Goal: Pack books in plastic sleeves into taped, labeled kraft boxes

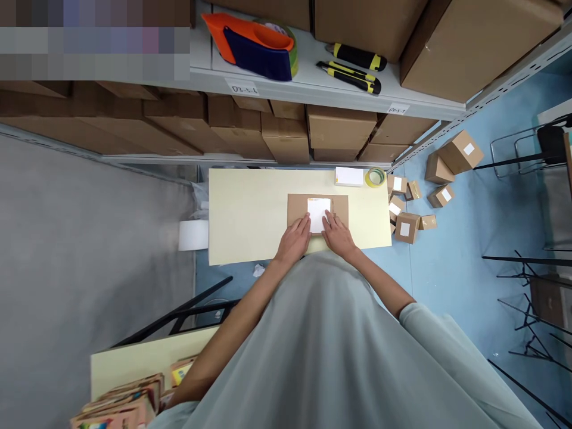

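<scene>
A flat brown cardboard box (296, 204) lies on the cream table (250, 214), near its front edge. On its top sits a white label (319, 208). My left hand (295, 239) rests at the label's left edge, fingers stretched out over the cardboard. On the other side, my right hand (338, 236) touches the label's right edge with its fingertips, fingers extended and somewhat apart. Neither hand is wrapped round anything. The undersides of the fingers and the near side of the box are hidden.
A white box (349, 176) and a tape roll (375, 177) stand at the table's back right. Above is a shelf with cartons, a tape dispenser (257, 50) and utility knives (357, 56). Labelled parcels (407, 228) lie on the floor at right. Stacked packages (129, 399) are at lower left.
</scene>
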